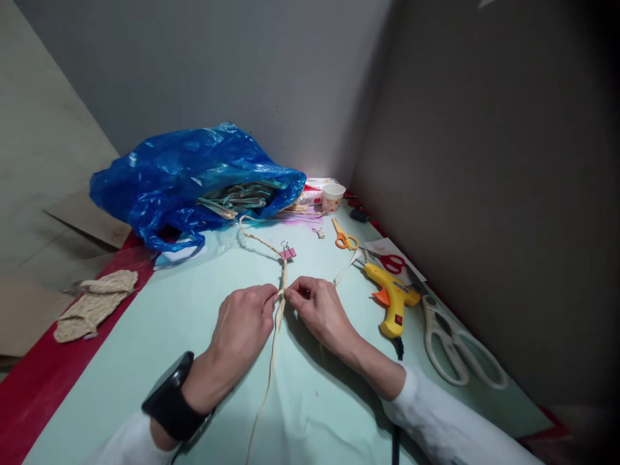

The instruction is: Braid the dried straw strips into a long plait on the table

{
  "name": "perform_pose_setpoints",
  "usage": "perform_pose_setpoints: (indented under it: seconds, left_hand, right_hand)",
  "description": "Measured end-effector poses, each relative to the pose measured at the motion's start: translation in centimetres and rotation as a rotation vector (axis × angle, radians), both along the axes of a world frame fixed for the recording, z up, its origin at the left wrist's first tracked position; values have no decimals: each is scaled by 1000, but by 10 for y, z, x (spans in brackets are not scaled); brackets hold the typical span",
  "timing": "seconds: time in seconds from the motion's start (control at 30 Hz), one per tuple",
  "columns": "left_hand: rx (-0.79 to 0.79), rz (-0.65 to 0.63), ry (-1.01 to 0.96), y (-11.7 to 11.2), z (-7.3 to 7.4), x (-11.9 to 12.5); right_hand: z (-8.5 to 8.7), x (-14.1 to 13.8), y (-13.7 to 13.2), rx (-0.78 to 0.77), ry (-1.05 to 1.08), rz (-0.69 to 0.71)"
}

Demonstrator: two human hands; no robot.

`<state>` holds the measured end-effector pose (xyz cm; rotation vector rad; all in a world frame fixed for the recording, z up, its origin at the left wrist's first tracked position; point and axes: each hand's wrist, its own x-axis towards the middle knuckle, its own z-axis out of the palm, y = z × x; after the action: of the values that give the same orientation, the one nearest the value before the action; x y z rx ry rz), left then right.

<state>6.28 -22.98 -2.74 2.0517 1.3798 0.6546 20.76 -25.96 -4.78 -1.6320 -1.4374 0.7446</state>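
A pale straw-coloured braid (pixel 285 270) runs down the middle of the table, with a pink binder clip (pixel 287 252) clamped on it above my hands. From the clip, a thin twisted length trails up toward a blue plastic bag. My left hand (pixel 246 321) pinches the fibre strands from the left, thumb and index finger together. Facing it, my right hand (pixel 320 309) pinches the same strands from the right, its fingertips almost touching the left ones. Below the fingers a loose fibre strand (pixel 270 378) hangs toward the near edge.
The blue plastic bag (pixel 188 174) holds more fibre bundles. Rightward lie orange scissors (pixel 345 239), red scissors (pixel 391 262), a yellow glue gun (pixel 394 297) with its black cord, and large white-handled scissors (pixel 453 349). A paper cup (pixel 333 197) stands behind; a woven piece (pixel 99 303) lies left.
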Motion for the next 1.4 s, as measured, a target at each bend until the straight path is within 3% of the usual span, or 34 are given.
perform_pose_setpoints:
  seconds: [0.07, 0.17, 0.47, 0.6, 0.67, 0.73, 0.87, 0.9, 0.97, 1.13, 1.4]
  left_hand:
    - [113, -53, 166, -8, 1, 1]
    - [143, -81, 234, -18, -3, 5]
    - [260, -210, 595, -43, -20, 27]
    - [273, -292, 416, -42, -6, 19]
    - [259, -153, 203, -28, 4, 12]
    - [69, -39, 31, -9, 10, 8]
    - [-698, -260, -265, 22, 5, 10]
    - [-791, -299, -308, 25, 2, 11]
    - [-834, -324, -364, 27, -4, 12]
    - [-764, -325, -425, 21, -7, 11]
    - [-569, -154, -343, 17, -17, 23]
  right_hand:
    - [-1, 0, -1, 29, -10, -7]
    - [-6, 2, 0, 16, 88, 10]
    - [1, 9, 1, -198, 674, 91]
    - [0, 13, 3, -252, 697, 58]
    - [-2, 15, 4, -256, 720, 59]
    - [-2, 16, 4, -232, 748, 57]
    - [1, 17, 3, -239, 800, 98]
    - [1, 18, 3, -246, 781, 110]
    - [1, 21, 4, -233, 680, 119]
    - [-1, 28, 8, -169, 319, 138]
    - [17, 22, -9, -64, -327, 78]
